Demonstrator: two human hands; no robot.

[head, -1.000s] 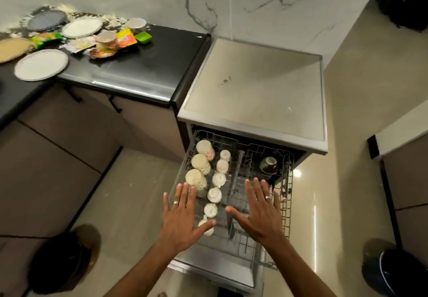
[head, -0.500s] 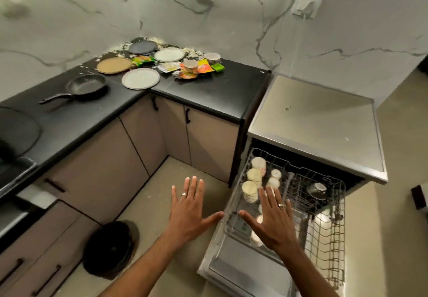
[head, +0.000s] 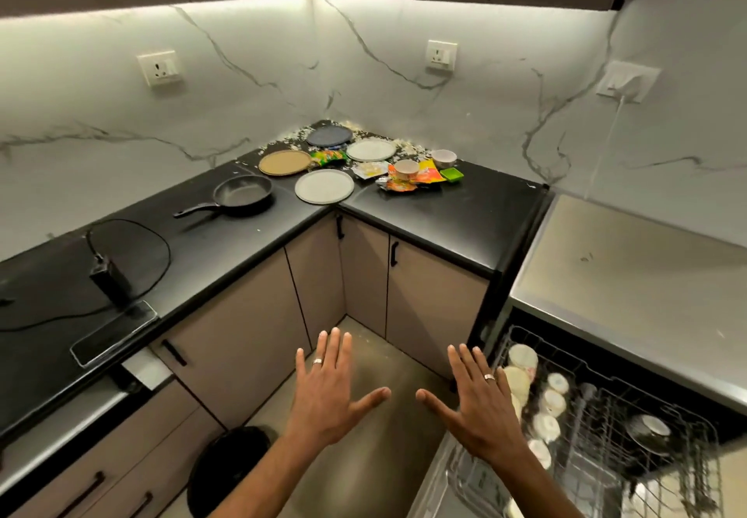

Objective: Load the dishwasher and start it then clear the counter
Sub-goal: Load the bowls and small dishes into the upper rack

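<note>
The dishwasher (head: 630, 315) stands open at the right end of the tabletop (head: 444, 214), its upper rack (head: 598, 408) pulled out and part-filled: a row of pale cups (head: 521, 360) sits upside down along the rack's left side and a dark bowl (head: 650, 428) rests further right. What is left to load sits well apart from it, clustered in the far corner of the tabletop: a grey plate (head: 324, 186) nearest the edge, a tan plate (head: 285, 162) beside it, a white plate (head: 371, 150) and a dark blue plate (head: 329, 136) behind, and two small bowls (head: 406, 168) among bright snack wrappers (head: 420, 178) and a green sponge (head: 451, 173). A black frying pan (head: 241, 192) lies on the left run of tabletop, handle pointing left.

The plates look like stiff ceramic or melamine, probably light one at a time, smooth and liable to slip if wet; I would take each by its rim, thumb on top and fingers beneath, and keep stacks small. The bowls are best cupped round the wall. The pan is likely the heaviest piece and should be lifted by its handle. The wrappers and scattered crumbs (head: 400, 145) are soft rubbish, suited to the black bin (head: 230, 465) on the floor below.

Both hands are held out flat over the floor, fingers spread, gripping nothing: the left hand (head: 329, 392) is clear of everything, and the right hand (head: 481, 404) hovers just beside the rack's near corner.
</note>
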